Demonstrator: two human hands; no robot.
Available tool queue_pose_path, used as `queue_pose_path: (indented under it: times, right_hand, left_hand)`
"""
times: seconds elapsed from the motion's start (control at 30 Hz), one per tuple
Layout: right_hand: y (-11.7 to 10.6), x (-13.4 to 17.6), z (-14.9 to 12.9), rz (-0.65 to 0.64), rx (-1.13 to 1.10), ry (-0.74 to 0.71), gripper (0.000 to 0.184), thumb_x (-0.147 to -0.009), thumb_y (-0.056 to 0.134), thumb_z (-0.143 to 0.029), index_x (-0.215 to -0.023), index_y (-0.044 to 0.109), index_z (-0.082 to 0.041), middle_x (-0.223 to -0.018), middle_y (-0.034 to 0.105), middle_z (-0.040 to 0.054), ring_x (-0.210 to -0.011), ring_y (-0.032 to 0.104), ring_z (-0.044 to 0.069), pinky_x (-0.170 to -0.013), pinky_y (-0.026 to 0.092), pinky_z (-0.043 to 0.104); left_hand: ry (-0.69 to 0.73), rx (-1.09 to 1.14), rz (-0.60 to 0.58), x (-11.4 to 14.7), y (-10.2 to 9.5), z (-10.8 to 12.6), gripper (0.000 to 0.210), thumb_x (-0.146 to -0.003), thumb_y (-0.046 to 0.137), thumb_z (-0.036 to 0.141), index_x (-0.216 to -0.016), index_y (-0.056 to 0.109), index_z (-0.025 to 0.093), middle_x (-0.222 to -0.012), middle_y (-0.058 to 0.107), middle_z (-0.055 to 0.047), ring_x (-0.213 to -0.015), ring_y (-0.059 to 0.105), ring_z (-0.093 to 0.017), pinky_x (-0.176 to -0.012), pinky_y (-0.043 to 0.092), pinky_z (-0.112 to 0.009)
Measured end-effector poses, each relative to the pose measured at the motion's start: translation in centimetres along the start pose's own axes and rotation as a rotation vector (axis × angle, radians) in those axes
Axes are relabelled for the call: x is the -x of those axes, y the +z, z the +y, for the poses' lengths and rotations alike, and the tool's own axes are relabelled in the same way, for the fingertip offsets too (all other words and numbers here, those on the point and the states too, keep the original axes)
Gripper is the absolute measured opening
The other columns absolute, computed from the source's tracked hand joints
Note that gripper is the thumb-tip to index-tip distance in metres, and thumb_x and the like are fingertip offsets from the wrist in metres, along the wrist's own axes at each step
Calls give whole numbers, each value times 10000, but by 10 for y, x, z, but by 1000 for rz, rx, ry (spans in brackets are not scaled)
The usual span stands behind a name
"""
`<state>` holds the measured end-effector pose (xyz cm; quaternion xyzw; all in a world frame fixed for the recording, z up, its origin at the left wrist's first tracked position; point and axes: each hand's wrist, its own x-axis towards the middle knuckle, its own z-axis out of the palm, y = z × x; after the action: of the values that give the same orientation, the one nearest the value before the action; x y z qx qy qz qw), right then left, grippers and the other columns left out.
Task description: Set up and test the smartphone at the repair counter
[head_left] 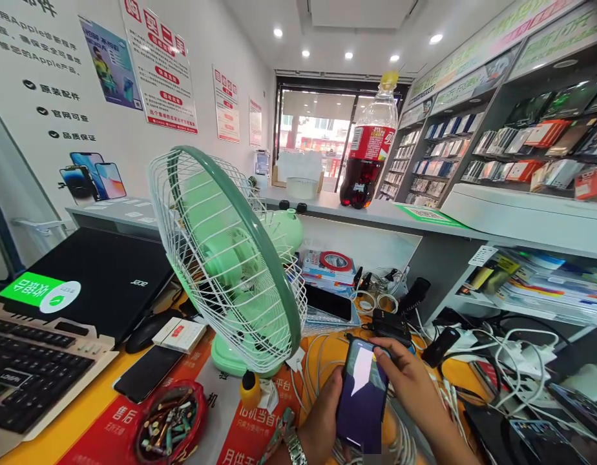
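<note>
While in left hand (right hand alongside), lit phone.

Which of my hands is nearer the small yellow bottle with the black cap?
Left. Your left hand holds the phone, right of the yellow bottle; your right hand is farther right, at the phone's other edge.

On your left stands a white wall bearing red-and-white printed posters; ahead of you, a dark-framed glass front shows bright daylight outside. To your right, tall grey shelving (densely stocked, header signs above) runs toward that glazing, and a grey counter crosses behind your yellow-orange desk. Overhead, your white ceiling carries round recessed lights, lit.
</note>
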<state>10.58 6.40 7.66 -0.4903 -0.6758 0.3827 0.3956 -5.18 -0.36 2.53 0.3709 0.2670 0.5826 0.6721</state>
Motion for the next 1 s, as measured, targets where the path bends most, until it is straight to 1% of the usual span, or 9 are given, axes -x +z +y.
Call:
queue_pose_path:
  times: [0.17, 0.23, 0.33, 0.4, 0.5, 0.63, 0.8, 0.9, 1.0]
  right_hand:
    - [-6, 10, -5, -154, 157, -88, 612, -745, 651, -288, -1326, 463, -273, -1319, 557, 59, -1160, 552, 251, -970, 447, 375]
    - [-7, 10, -6, -148, 184, -89, 592, -744, 646, -297, -1307, 467, -260, -1261, 590, 63, -1097, 586, 244, -926, 474, 363]
    - [-5, 2, -7, -15, 207, -76, 269, -825, 546, -439, -948, 612, -208, -892, 675, 59, -819, 638, 235, -733, 517, 337]
    - [-3, -1, -7, 43, 224, -85, 310, -852, 486, -493, -787, 592, -209, -750, 647, 45, -727, 623, 228, -671, 508, 331]
    - [-1, 2, -4, 4, 259, -114, 269, -819, 556, -433, -978, 606, -221, -951, 677, 58, -889, 638, 247, -776, 514, 346]
    - [-1, 11, 3, -93, 332, -191, 672, -681, 690, -260, -1310, 452, -264, -1340, 526, 66, -1220, 502, 270, -986, 433, 377]
    - [5, 4, -2, 29, 349, -113, 294, -851, 524, -420, -1053, 585, -216, -1036, 671, 70, -955, 633, 264, -847, 493, 384]
    - [9, 2, -7, 38, 352, -91, 285, -877, 474, -442, -990, 595, -210, -964, 674, 69, -882, 640, 258, -792, 503, 382]
    - [11, 8, -7, -44, 394, -216, 488, -759, 619, -307, -1227, 510, -224, -1224, 574, 85, -1130, 553, 268, -941, 451, 381]
  left_hand:
    - [-36, 75, 8, 0, -2, -3, 606, -898, 375, 604, -1307, 535, 186, -1261, 589, -97, -1218, 481, -264, -1052, 338, -403]
    - [-14, 37, 16, 0, -1, -4, 609, -892, 386, 609, -1294, 547, 181, -1273, 581, -101, -1235, 467, -265, -1061, 326, -396]
    - [21, -87, 1, 1, -1, -3, 611, -882, 414, 606, -1274, 569, 164, -1324, 544, -113, -1269, 429, -276, -1086, 291, -390]
    - [13, -136, -6, 1, -1, -4, 633, -872, 417, 620, -1282, 566, 162, -1335, 537, -114, -1288, 406, -287, -1101, 269, -401]
    - [-11, -121, 49, 0, -3, -6, 698, -832, 430, 672, -1295, 563, 168, -1310, 561, -112, -1317, 369, -308, -1113, 251, -421]
    - [-21, -67, 115, -1, -4, -10, 682, -829, 429, 666, -1284, 575, 179, -1305, 570, -102, -1320, 372, -306, -1101, 281, -397]
    - [-11, -128, 58, 2, -5, -10, 659, -850, 441, 630, -1307, 540, 165, -1379, 501, -102, -1351, 317, -283, -1122, 235, -389]
    - [-19, -129, 63, 3, -5, -8, 668, -859, 423, 632, -1323, 525, 163, -1403, 476, -100, -1373, 279, -282, -1136, 203, -391]
    - [-12, -116, 123, 3, -3, -7, 686, -857, 412, 642, -1344, 511, 169, -1413, 471, -93, -1391, 245, -281, -1146, 186, -382]
